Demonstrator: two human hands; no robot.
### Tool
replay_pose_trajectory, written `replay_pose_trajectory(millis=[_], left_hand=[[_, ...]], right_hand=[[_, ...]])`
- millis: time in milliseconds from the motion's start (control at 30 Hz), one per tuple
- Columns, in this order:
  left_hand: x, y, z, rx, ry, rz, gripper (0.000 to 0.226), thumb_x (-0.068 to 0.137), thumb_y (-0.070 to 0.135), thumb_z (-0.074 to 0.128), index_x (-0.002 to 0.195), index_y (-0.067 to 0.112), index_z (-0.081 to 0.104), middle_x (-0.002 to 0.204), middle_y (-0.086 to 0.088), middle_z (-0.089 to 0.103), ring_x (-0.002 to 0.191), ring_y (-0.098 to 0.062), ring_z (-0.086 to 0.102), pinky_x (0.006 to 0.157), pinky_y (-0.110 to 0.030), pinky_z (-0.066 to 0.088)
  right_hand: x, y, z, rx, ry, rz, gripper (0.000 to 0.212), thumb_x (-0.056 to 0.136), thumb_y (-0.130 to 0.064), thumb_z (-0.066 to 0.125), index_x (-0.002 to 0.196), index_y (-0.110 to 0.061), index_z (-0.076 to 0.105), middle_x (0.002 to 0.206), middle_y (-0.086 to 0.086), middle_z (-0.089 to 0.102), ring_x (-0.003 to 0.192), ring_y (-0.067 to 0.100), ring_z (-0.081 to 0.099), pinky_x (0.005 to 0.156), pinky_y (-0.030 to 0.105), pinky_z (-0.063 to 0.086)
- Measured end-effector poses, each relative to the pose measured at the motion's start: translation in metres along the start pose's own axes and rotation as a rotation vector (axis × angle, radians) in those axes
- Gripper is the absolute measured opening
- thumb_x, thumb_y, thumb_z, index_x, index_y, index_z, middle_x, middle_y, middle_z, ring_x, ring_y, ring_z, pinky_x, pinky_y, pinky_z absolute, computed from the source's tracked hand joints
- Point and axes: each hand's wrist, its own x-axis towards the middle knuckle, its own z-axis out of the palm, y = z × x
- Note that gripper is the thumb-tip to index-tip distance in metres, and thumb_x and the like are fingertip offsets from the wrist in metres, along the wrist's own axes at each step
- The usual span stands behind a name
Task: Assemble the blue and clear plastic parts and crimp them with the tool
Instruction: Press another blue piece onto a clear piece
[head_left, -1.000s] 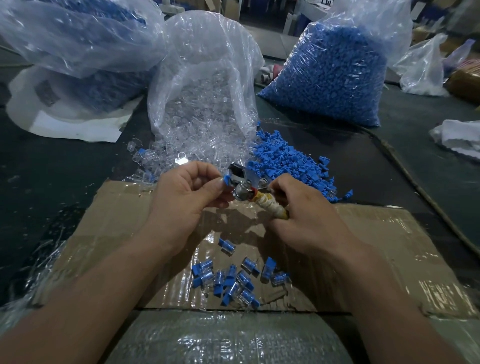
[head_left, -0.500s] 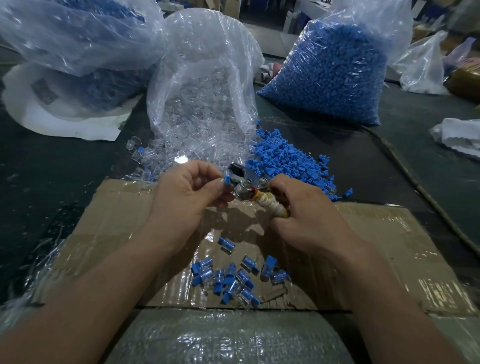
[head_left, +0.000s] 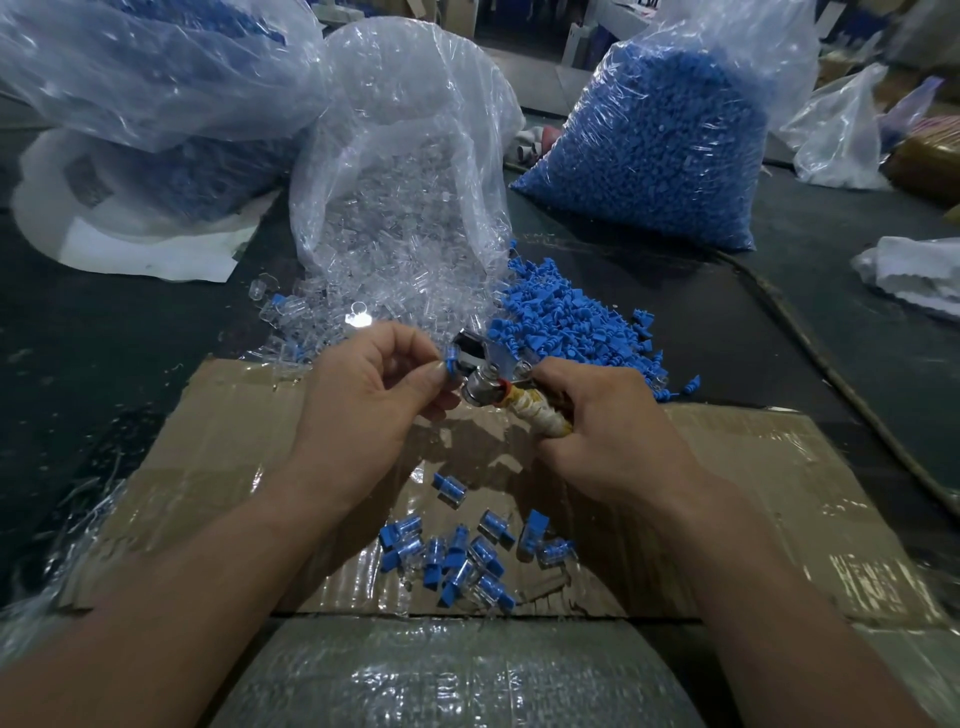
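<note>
- A dark table (head_left: 104, 415) runs across the whole scene, with a flattened, tape-covered cardboard sheet (head_left: 753, 493) lying on its near part.
- Three plastic bags stand at the far side: a tall bag of blue parts (head_left: 665, 145) at far right, an open bag of clear parts (head_left: 405, 197) in the middle, and a crumpled bag (head_left: 156, 67) at far left with blue showing through it.
- A loose pile of blue parts (head_left: 571, 317) lies on the table just beyond the cardboard's far edge, right of the clear bag's mouth.
- Spilled clear parts (head_left: 301, 322) lie at the mouth of the clear bag, left of the blue pile.
- The left hand (head_left: 363, 405) is raised above the far part of the cardboard, its thumb and forefinger pinched together on a small blue piece (head_left: 451, 358), the other fingers curled in.
- The right hand (head_left: 608, 421) is just to the right of it, its fingers wrapped tight round the handle of the crimping tool (head_left: 483, 374).
- The tool has a shiny metal head and a handle wound in yellowish tape; the head points left and touches the blue piece, which seems to sit in its jaws, though the view is too small to be sure.
- A scatter of assembled blue-and-clear pieces (head_left: 457, 561) lies on the near middle of the cardboard, below and between the two hands.
</note>
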Motion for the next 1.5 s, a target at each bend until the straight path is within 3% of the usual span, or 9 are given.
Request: replay_pose_trajectory(millis=[333, 533, 800, 933, 1067, 1200, 1367, 1500], left_hand=[[-0.001, 0.003, 0.002, 0.032, 0.012, 0.003, 0.025, 0.082, -0.008, 0.058, 0.074, 0.016, 0.057, 0.065, 0.0, 0.063, 0.054, 0.0, 0.063, 0.052, -0.01, 0.049], [-0.001, 0.001, 0.001, 0.037, 0.024, 0.0, 0.025, 0.082, -0.008, 0.058, 0.074, 0.016, 0.057, 0.063, 0.002, 0.063, 0.053, 0.0, 0.062, 0.051, -0.009, 0.048], [0.002, -0.005, -0.001, -0.026, 0.042, -0.035, 0.024, 0.083, -0.005, 0.058, 0.075, 0.018, 0.059, 0.067, 0.0, 0.069, 0.06, -0.007, 0.066, 0.054, -0.013, 0.051], [0.003, -0.004, -0.005, -0.108, 0.062, -0.076, 0.021, 0.081, -0.002, 0.061, 0.073, 0.018, 0.062, 0.067, 0.001, 0.07, 0.058, -0.008, 0.065, 0.053, -0.014, 0.05], [0.004, 0.001, -0.007, -0.122, 0.018, -0.123, 0.009, 0.07, 0.009, 0.066, 0.071, 0.018, 0.065, 0.06, 0.005, 0.067, 0.053, -0.003, 0.061, 0.046, -0.013, 0.047], [0.003, 0.006, -0.007, -0.159, -0.075, -0.178, 0.011, 0.062, 0.018, 0.064, 0.072, 0.016, 0.068, 0.061, 0.001, 0.068, 0.049, -0.006, 0.06, 0.041, -0.014, 0.045], [0.001, 0.009, -0.008, -0.156, -0.241, -0.25, 0.009, 0.056, 0.019, 0.068, 0.065, 0.019, 0.071, 0.061, -0.003, 0.069, 0.047, -0.007, 0.06, 0.043, -0.013, 0.046], [-0.001, 0.012, -0.009, -0.132, -0.434, -0.246, 0.017, 0.05, 0.026, 0.071, 0.065, 0.021, 0.073, 0.061, -0.004, 0.069, 0.05, -0.007, 0.061, 0.048, -0.015, 0.049]], right_hand=[[0.0, -0.001, 0.0, 0.004, -0.001, 0.018, 0.013, 0.077, -0.026, 0.067, 0.085, -0.025, 0.056, 0.076, -0.008, 0.06, 0.073, 0.009, 0.053, 0.072, 0.037, 0.049], [0.001, 0.001, 0.002, -0.024, 0.013, -0.004, 0.015, 0.076, -0.025, 0.065, 0.079, -0.028, 0.05, 0.071, -0.01, 0.056, 0.069, 0.008, 0.049, 0.066, 0.03, 0.041], [0.001, 0.011, -0.002, -0.079, 0.033, 0.011, 0.024, 0.073, -0.025, 0.069, 0.096, -0.023, 0.062, 0.084, -0.009, 0.06, 0.078, 0.009, 0.051, 0.072, 0.031, 0.043], [-0.002, 0.017, -0.009, -0.078, -0.039, 0.067, 0.029, 0.069, -0.021, 0.072, 0.097, -0.023, 0.065, 0.083, -0.009, 0.061, 0.079, 0.009, 0.053, 0.07, 0.028, 0.045], [-0.003, 0.02, -0.015, -0.051, -0.119, 0.092, 0.045, 0.064, -0.034, 0.078, 0.106, -0.026, 0.064, 0.08, -0.019, 0.054, 0.079, -0.002, 0.05, 0.072, 0.022, 0.042], [-0.003, 0.021, -0.016, -0.106, -0.171, 0.109, 0.065, 0.059, -0.049, 0.078, 0.117, -0.027, 0.06, 0.086, -0.018, 0.05, 0.085, 0.004, 0.048, 0.075, 0.027, 0.041], [-0.001, 0.023, -0.012, -0.141, -0.212, 0.071, 0.065, 0.053, -0.057, 0.077, 0.111, -0.032, 0.06, 0.09, -0.018, 0.05, 0.083, 0.0, 0.044, 0.07, 0.02, 0.038], [0.0, 0.024, -0.009, -0.18, -0.226, 0.063, 0.067, 0.053, -0.06, 0.075, 0.111, -0.032, 0.057, 0.093, -0.017, 0.047, 0.087, 0.004, 0.043, 0.076, 0.029, 0.04]])
